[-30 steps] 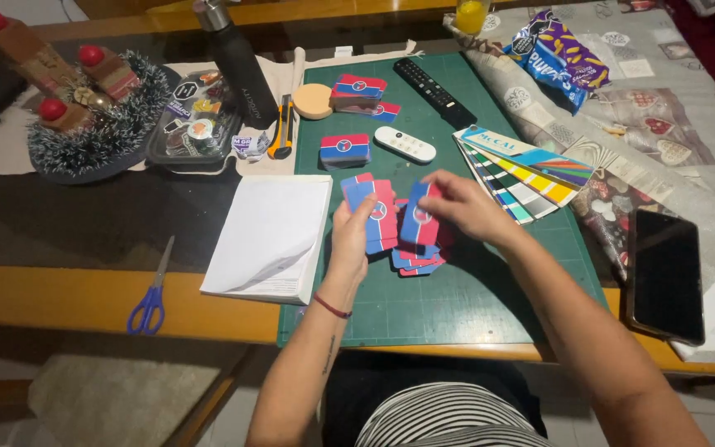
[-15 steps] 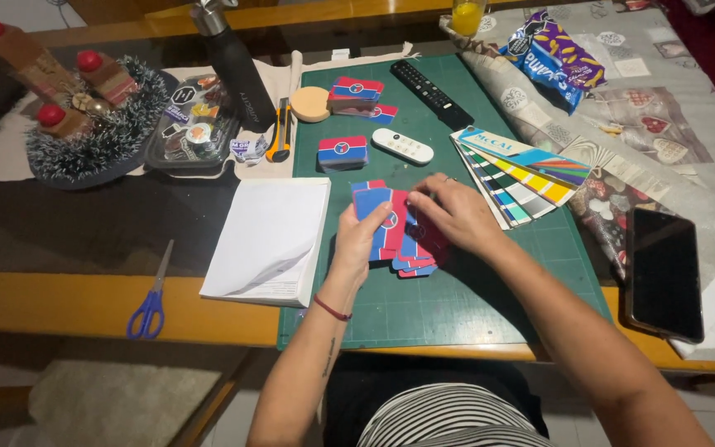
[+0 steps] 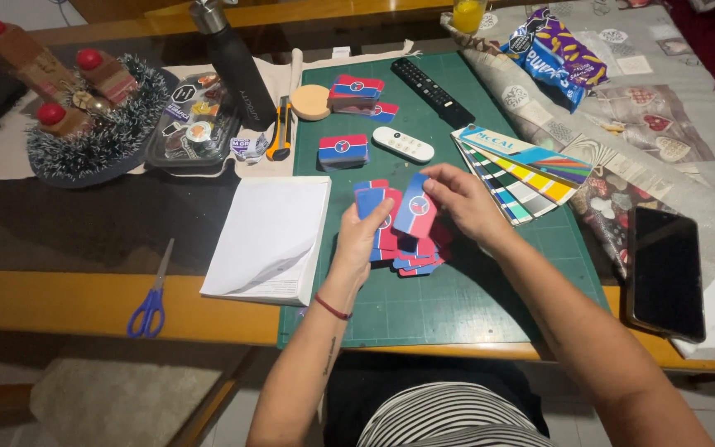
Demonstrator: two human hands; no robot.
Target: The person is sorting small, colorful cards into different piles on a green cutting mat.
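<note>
Since a second ago the right hand (image 3: 465, 203) has lifted one card (image 3: 415, 207) off the fan (image 3: 378, 219) gripped in the left hand (image 3: 362, 240), pinching it above the loose pile (image 3: 419, 257) at mat (image 3: 473, 306) centre, six o'clock of the remote (image 3: 403, 144).

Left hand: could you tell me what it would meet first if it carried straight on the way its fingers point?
Probably the small card stack beyond the left hand; height above the mat is unclear.
</note>
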